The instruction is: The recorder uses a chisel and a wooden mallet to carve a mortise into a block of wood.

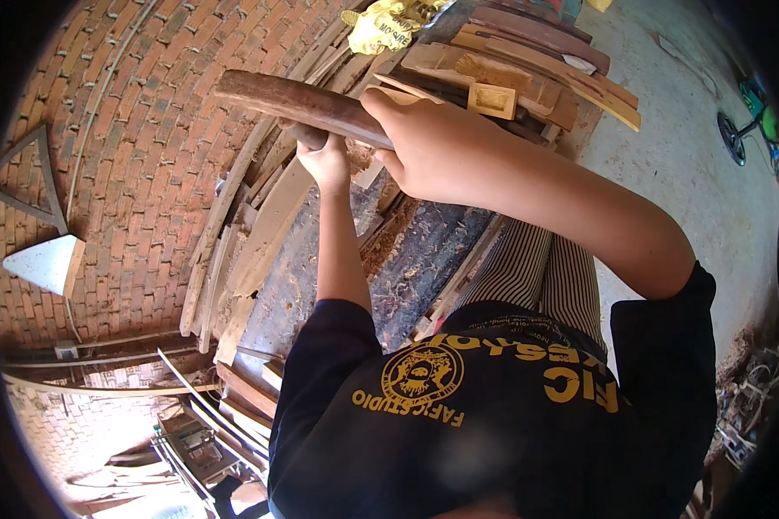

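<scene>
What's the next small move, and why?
Probably firm up the grip of the right hand near one end of the curved wooden piece: the other end juts past both hands, while the left hand holds a dark rounded thing beneath.

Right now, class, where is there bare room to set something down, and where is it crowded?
The grey concrete floor lies open between the stacked boards, the right forearm and the black wheel. It is crowded around the left hand, where planks lie side by side, and the dark surface between the forearms is littered with wood shavings.
</scene>
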`<state>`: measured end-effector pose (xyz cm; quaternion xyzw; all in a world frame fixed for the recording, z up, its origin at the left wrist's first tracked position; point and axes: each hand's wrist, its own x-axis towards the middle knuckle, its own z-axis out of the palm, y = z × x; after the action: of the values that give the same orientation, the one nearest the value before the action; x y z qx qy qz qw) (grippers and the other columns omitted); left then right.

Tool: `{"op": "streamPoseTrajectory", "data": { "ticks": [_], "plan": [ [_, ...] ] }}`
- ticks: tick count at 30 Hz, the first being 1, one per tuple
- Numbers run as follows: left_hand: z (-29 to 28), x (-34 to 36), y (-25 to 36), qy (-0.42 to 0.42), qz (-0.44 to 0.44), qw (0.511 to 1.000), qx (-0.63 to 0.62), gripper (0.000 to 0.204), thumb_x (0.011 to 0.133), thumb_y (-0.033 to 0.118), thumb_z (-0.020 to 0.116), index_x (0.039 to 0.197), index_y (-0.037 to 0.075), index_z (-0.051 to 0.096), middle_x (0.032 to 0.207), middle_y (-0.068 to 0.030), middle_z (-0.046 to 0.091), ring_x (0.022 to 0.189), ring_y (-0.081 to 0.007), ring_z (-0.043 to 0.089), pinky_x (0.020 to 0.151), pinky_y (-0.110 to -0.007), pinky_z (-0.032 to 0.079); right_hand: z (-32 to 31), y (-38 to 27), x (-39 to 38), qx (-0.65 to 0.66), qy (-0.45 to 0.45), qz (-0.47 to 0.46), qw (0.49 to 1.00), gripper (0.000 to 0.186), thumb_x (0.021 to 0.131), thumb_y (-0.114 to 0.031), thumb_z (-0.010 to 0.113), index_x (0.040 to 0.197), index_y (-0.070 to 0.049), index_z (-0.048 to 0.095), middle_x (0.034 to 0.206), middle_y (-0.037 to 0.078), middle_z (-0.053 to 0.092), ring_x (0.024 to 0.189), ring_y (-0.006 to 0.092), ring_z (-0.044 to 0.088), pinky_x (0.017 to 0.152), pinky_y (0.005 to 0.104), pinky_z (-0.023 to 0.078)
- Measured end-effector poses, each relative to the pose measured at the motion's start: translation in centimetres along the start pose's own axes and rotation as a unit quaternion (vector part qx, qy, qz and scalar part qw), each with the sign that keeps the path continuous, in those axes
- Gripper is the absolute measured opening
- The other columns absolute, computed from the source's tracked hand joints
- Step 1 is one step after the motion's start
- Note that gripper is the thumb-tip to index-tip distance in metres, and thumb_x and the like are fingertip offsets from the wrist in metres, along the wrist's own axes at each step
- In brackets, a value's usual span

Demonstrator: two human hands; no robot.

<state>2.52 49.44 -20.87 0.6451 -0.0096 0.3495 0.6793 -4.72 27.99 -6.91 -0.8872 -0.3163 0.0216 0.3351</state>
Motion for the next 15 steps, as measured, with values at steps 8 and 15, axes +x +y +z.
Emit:
{"op": "streamPoseTrajectory", "data": {
  "ticks": [8, 15],
  "plan": [
    [-1.5, -1.0, 0.4, 0.030, -0.021, 0.998, -0.041, 0.011, 0.075, -0.003, 0.058, 0.075, 0.004, 0.049, 0.062, -0.0020, 0.052, 0.047, -0.0082, 0.044, 0.043, -0.024, 0.036, 0.3, 2.1, -2.8, 0.140, 0.033, 0.024, 0.989, 0.046, 0.087, -0.019, 0.061, 0.123, 0.002, 0.042, 0.078, 0.021, 0.064, 0.064, 0.0288, 0.065, 0.058, 0.0380, 0.049],
    [-5.9, -1.7, -0.5, 0.183, -0.047, 0.966, -0.176, 0.020, 0.074, -0.003, 0.051, 0.076, 0.012, 0.038, 0.057, -0.0014, 0.042, 0.045, -0.0115, 0.038, 0.041, -0.027, 0.032, 1.1, 5.2, -6.2, 0.181, 0.135, 0.040, 0.973, 0.046, 0.091, -0.023, 0.059, 0.124, 0.002, 0.041, 0.076, 0.013, 0.061, 0.059, 0.0184, 0.058, 0.056, 0.0324, 0.046]
  ]
}}
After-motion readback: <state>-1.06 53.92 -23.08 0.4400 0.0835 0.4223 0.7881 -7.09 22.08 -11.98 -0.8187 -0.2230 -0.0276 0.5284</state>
